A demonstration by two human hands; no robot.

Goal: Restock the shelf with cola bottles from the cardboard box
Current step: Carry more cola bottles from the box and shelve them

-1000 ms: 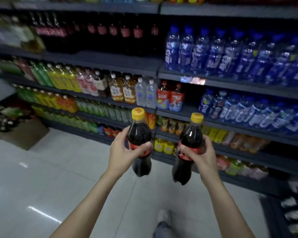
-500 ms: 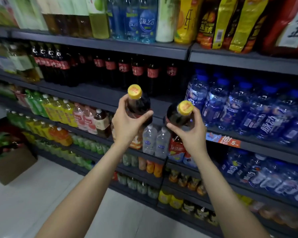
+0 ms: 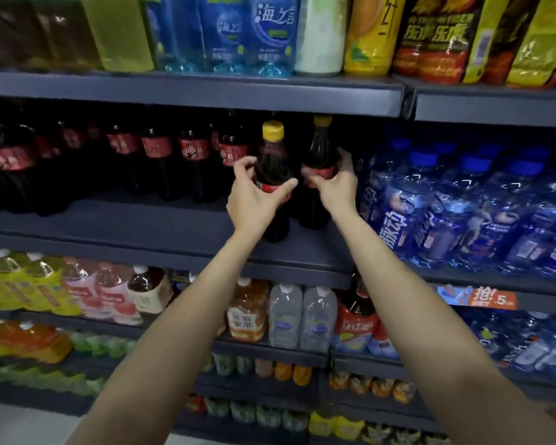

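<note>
Since half a second ago both hands have carried their cola bottles forward and down, from in front of the shelf edge onto the shelf board itself.

In the head view, the left hand (image 3: 257, 195) grips the left cola bottle (image 3: 274, 175) at its red label, thumb across the front and fingers (image 3: 245, 162) curled round the far side. That bottle stands upright with its base on the dark shelf (image 3: 161, 226), near the front edge. The right hand (image 3: 334, 184) grasps the right cola bottle (image 3: 320, 149) round its label as well; this bottle stands upright just behind and beside the first, deeper on the same board. Both have yellow caps. To their left stands a row of stocked cola bottles (image 3: 193, 155) with red labels; to the right, packed blue-capped water bottles (image 3: 463, 203) fill the neighbouring bay.
</note>
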